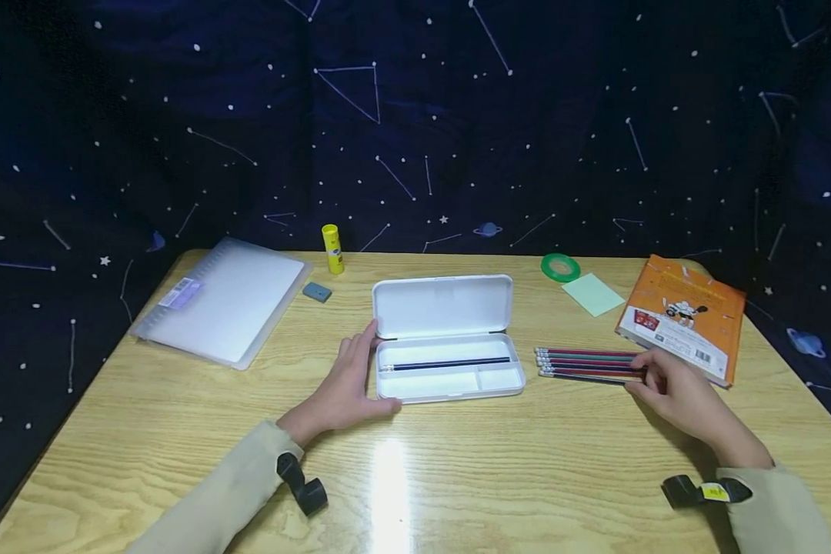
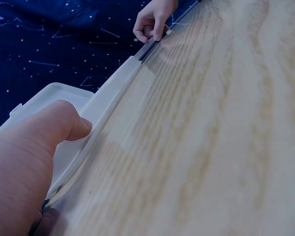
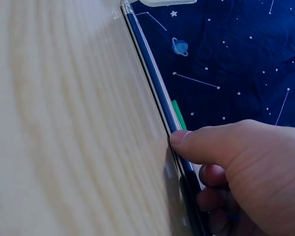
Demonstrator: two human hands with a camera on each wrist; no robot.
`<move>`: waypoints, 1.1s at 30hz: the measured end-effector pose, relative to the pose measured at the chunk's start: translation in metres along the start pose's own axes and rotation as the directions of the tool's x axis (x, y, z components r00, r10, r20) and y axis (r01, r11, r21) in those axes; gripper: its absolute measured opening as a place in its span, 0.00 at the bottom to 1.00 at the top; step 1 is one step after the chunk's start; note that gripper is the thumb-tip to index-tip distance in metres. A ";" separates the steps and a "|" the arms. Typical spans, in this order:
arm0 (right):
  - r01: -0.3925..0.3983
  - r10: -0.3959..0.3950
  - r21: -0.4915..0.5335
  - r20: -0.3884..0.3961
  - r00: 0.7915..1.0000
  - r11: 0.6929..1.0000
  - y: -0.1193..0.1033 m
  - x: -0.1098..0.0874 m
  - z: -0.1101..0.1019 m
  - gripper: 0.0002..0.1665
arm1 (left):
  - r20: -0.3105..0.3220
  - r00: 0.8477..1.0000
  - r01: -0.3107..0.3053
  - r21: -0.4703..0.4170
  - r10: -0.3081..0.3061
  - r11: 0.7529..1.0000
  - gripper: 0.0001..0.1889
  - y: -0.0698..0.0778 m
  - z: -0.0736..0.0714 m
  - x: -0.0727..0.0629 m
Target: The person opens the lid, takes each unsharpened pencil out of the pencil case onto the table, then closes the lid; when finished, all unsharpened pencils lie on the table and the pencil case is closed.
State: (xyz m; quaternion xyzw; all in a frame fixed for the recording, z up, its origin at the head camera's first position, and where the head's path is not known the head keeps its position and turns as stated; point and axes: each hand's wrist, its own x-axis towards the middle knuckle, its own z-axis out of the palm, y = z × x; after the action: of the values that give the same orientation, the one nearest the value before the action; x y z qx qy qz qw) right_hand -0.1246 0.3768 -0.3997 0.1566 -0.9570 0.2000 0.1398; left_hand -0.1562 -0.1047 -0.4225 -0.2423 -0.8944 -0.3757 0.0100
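Observation:
A white pencil case (image 1: 450, 391) lies with its lid up in the head view, and one dark pencil (image 1: 450, 363) lies inside its long compartment. My left hand (image 1: 346, 388) holds the case's left end, thumb at the front corner and fingers along the side. To the right of the case, several pencils (image 1: 585, 362) lie side by side, their eraser ends pointing left. My right hand (image 1: 685, 396) pinches the nearest dark pencil (image 3: 155, 81) toward its right end; the thumb (image 3: 196, 142) presses on it in the right wrist view.
Toward the left lie a translucent ring binder (image 1: 228, 300) and a blue eraser (image 1: 316, 292), with a yellow glue stick (image 1: 333, 250) standing behind. At the right are green tape (image 1: 560, 268), a pale green paper (image 1: 592, 295) and an orange book (image 1: 685, 308) close behind my right hand.

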 end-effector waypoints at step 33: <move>0.102 -0.118 0.098 0.166 0.979 0.990 -0.105 0.086 0.057 0.08 | -0.002 1.000 -0.002 0.007 0.002 1.000 0.64 0.000 0.001 -0.001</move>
State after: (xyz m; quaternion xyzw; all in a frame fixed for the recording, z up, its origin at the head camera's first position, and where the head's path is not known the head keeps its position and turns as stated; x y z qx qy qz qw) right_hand -0.1777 0.2403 -0.3857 0.2321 -0.9456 0.2200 0.0605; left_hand -0.1553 -0.1046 -0.4232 -0.2428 -0.8955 -0.3728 0.0124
